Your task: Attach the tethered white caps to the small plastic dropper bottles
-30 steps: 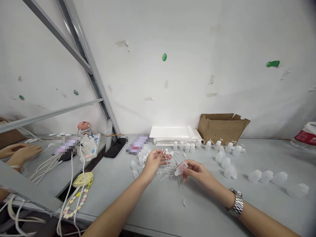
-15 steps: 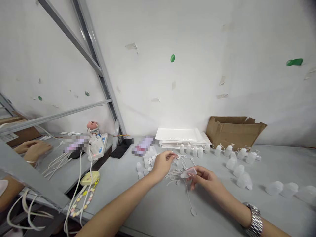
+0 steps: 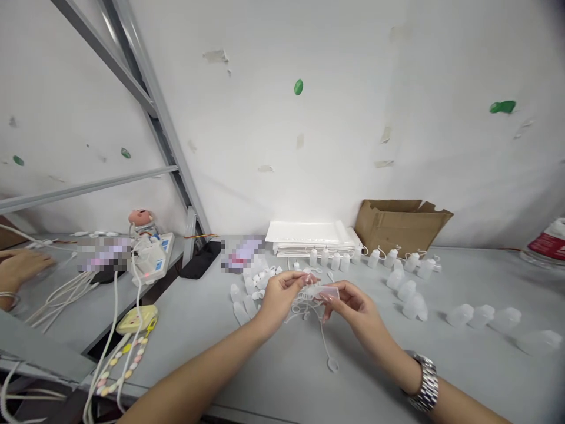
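Note:
Between thumb and fingers, my right hand [image 3: 348, 303] grips a small translucent plastic bottle [image 3: 329, 291] tilted toward the left. My left hand [image 3: 285, 294] is pinched at the bottle's narrow end; a small white part seems to be between its fingertips, too small to name. Under both hands lies a tangle of white looped straps [image 3: 302, 306]. One strap with a ring end [image 3: 332, 364] trails toward me on the table. Several white caps and small clear pieces [image 3: 260, 282] lie just left of my left hand.
Several small capped bottles [image 3: 335, 261] stand along the back, before white flat packs [image 3: 309, 231] and a cardboard box [image 3: 397, 227]. More translucent bottles [image 3: 461, 315] lie at right. A phone [image 3: 200, 260], power strip [image 3: 154, 259] and cables are left. Another person's hand [image 3: 24, 268] shows far left.
My hands have come together, bringing the bottle's narrow end to my left fingertips. The view has shifted right, and a red-labelled container now shows at the right edge.

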{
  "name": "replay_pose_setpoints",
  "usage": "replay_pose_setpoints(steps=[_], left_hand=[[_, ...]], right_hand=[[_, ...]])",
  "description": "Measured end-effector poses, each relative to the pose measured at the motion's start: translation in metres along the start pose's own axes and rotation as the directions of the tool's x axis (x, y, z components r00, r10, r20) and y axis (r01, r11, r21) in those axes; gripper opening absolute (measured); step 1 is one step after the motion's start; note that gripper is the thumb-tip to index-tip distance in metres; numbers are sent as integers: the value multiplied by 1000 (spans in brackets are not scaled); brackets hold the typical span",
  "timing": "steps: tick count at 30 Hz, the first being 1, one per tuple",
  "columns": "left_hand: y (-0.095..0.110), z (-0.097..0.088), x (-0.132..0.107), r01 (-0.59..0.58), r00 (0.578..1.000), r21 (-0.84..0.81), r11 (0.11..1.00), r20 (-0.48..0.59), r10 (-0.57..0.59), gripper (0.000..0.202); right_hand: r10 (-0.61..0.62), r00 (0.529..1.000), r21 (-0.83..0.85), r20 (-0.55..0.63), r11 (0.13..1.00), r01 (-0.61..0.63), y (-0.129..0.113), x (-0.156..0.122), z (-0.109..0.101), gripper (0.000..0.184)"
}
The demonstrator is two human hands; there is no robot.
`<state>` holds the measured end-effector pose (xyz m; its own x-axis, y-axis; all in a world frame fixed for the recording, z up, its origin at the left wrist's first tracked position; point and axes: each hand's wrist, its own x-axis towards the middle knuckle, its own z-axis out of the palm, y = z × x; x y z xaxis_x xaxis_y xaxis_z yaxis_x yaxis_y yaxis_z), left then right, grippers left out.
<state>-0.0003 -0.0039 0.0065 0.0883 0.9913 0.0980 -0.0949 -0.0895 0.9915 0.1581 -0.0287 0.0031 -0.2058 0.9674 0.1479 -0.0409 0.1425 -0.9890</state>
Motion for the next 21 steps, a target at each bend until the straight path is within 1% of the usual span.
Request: replay_pose_setpoints(steps=[2,6,8,10,12,14,17,19,21], left_hand=[[-3,5,-4,51,998,-17,999,28,-50,23],[-5,6,-6,90,996,-111,990,-2,-90,27],[-4,5,-6,103,994,-143,984,-8,-105,27],[-2,4,-6,103,994,-147,984,-23,-107,27],[-1,5,-7,66,995,-124,990,-63,-75,26],[-2,6,-8,14,995,-90,996,-94,-22,24],[-5,7,-10,-42,997,-65,997,-72,38,24],[-5,8,-12,-69,997,-64,996,-50,66,26],[-5,8,-13,-81,996,-64,995,-34,79,27]], right_hand=[[-39,999,-31,-30,999,38,2,0,-1,24],[-67,994,-90,-83,994,60,10,4,-6,26],[-72,994,-129,-86,990,60,12,4,-6,27],[-91,993,-204,-74,976,75,12,3,-6,26],[-123,991,-313,-56,944,100,12,1,-6,24],[-174,984,-429,-33,892,144,12,-1,-5,22],[-307,952,-568,11,781,258,15,-3,-6,17],[-415,908,-635,60,686,356,17,-3,-7,13],[-516,849,-683,116,579,445,19,-2,-8,8]])
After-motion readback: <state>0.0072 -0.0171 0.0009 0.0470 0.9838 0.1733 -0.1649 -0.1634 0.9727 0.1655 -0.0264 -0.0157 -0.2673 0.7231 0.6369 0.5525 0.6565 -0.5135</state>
